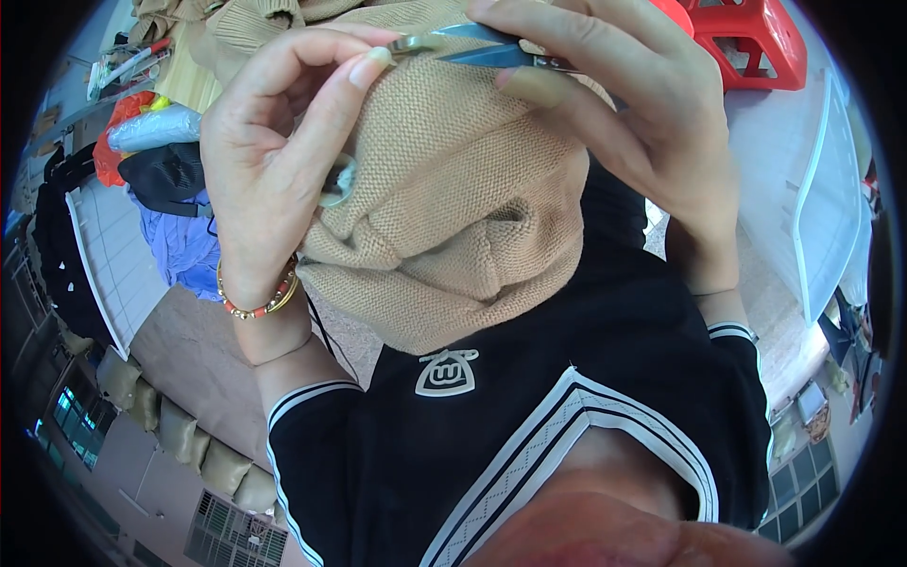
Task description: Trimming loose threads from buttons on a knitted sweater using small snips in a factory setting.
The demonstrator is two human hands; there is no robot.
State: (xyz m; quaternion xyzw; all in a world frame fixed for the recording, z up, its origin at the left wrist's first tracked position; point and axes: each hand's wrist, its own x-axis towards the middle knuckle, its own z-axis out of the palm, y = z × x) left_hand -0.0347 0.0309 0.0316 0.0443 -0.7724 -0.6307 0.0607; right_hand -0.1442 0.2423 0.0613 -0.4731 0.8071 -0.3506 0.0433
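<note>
A tan knitted garment (pixel 453 170) lies bunched in front of my chest. My left hand (pixel 279 132) is closed at its upper edge, thumb and fingers pinching a small, shiny, brownish disc like a button (pixel 410 43). My right hand (pixel 642 94) grips a pair of small scissors (pixel 491 57), its fingers around the handle side. Their two bluish blades stand apart, pointing left toward the disc, with tips close to it. Under my left palm a round, pale greenish thing (pixel 338 180) shows in part; its kind is unclear.
More tan knitwear (pixel 255 28) lies beyond on a wooden surface (pixel 194 80). At far right are a red plastic stool (pixel 756 42) and a translucent plastic bin (pixel 812 208). On the left are a black bag (pixel 165 175), blue-violet cloth (pixel 175 241) and a white crate (pixel 99 255).
</note>
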